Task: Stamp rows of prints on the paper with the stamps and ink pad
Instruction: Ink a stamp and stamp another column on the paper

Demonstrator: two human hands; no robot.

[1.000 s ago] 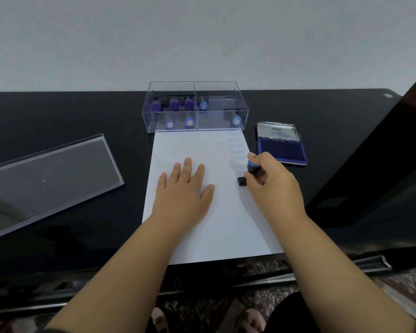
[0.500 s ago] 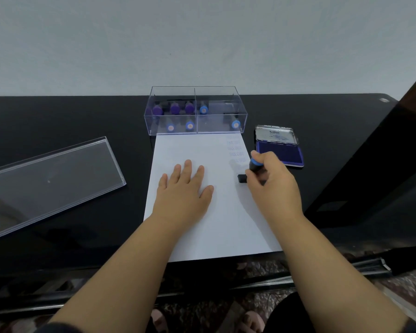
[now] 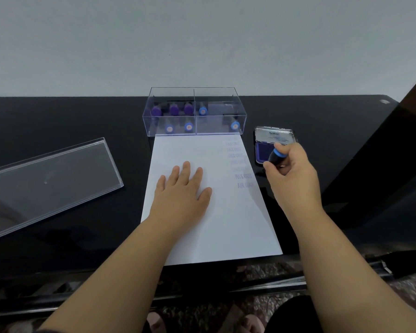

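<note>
STEP: re-inking | RIGHT: right hand (image 3: 291, 169) pinches blue-capped stamp (image 3: 275, 156), its long axis tilted and base aimed at open ink pad (image 3: 262, 152), directly ahead of the fingers | LEFT: left hand (image 3: 181, 191) flat, fingers spread, pressing paper (image 3: 226, 224) | PRINTS: one column along paper's right edge.

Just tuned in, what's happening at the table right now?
A person is stamping a sheet of paper. The left hand lies flat on the sheet, holding it down. The right hand grips a blue-topped stamp over the open ink pad. A column of blue prints runs down the sheet's right side. More stamps stand in the clear box.
</note>
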